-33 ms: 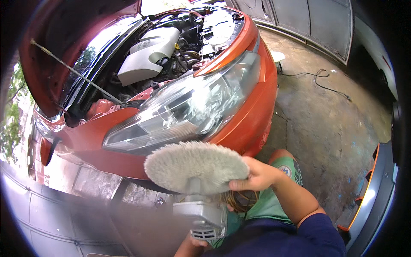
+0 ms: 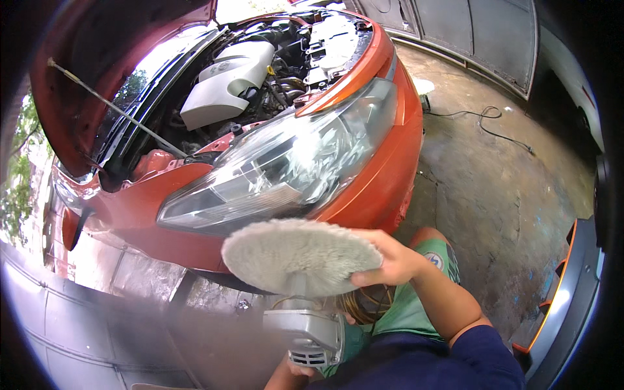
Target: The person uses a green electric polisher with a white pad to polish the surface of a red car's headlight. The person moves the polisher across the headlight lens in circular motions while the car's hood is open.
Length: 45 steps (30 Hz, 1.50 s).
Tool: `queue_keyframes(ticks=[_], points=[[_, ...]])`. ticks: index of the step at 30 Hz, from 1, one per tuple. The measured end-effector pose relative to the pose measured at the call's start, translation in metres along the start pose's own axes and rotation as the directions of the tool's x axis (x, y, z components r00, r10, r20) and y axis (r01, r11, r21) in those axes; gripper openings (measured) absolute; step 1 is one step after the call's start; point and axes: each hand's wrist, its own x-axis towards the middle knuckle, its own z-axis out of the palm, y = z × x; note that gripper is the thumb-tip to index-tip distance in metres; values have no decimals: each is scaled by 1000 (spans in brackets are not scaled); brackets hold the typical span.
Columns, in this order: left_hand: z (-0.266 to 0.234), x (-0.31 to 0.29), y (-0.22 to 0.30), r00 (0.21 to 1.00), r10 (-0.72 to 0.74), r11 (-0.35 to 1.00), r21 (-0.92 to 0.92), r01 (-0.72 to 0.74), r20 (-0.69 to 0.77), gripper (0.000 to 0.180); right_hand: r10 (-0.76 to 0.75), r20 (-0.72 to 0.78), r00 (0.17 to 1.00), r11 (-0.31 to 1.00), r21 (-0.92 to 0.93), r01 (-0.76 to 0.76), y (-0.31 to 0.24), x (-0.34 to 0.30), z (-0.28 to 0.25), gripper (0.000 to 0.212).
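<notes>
A polisher (image 2: 302, 328) with a grey metal head and a green body is held upright in front of me, its round fluffy wool pad (image 2: 286, 257) facing up and away. My left hand (image 2: 300, 368) grips the machine's body from below; most of its fingers are hidden behind it. At the pad's right edge, my right hand (image 2: 390, 260) pinches the rim, with the thumb on the near side. Just beyond the pad is the large clear headlight (image 2: 279, 162) of an orange-red car (image 2: 377, 195).
The raised hood (image 2: 71, 84) rests on a prop rod (image 2: 117, 110) above the engine with its silver cover (image 2: 227, 81). A black cable (image 2: 491, 120) lies on the concrete floor. An orange-edged panel (image 2: 562, 292) stands at the right; a grey metal gate (image 2: 461, 32) is behind.
The wool pad has shifted slightly right and down, and its fibres look flatter. My right hand has moved slightly with the rim. The polisher's body stays nearly in place.
</notes>
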Motion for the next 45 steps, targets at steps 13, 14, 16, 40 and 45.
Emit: queue_keyframes(ticks=[13,14,16,40,45], points=[[20,16,61,788,261,965,163,-204,-557,114,93,-8,996,962,-258,-92,53,-68,114,115],[24,23,70,773,233,971,185,-151,-590,113,154,-45,987,949,-270,-160,40,-70,115,120],[34,36,80,755,196,981,136,-141,-626,111,198,-106,975,917,-332,-222,18,-72,113,125],[122,132,209,478,-718,696,-505,510,-507,73,707,-569,421,679,380,-628,-246,-55,233,119],[92,132,252,483,-755,654,-453,606,-443,93,731,-515,449,657,349,-669,-250,-12,240,122]])
